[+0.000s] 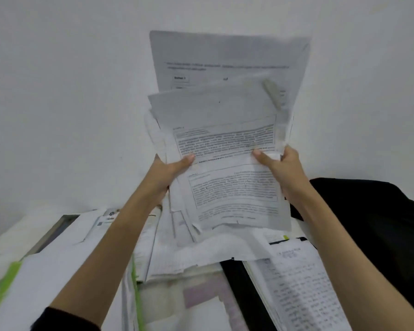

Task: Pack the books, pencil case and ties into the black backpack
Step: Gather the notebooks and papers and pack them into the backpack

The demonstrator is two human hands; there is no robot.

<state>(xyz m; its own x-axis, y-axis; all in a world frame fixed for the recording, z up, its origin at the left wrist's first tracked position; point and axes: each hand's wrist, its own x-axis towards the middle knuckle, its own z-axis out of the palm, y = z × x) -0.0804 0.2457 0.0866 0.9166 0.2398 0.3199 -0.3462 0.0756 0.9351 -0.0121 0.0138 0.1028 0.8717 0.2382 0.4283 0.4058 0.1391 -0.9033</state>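
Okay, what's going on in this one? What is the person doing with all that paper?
A person holds a loose sheaf of printed white paper sheets up in front of a plain white wall, the left hand gripping its left edge and the right hand its right edge. Below lies a cluttered pile of books and papers, including an open page of dense print. A black fabric backpack sits at the right; nothing is visibly going into it yet.

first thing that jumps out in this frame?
A loose sheaf of printed papers, held up at centre against the white wall, gripped by the left hand and right hand at its two sides. Below lie more books and papers, with the black backpack at right.
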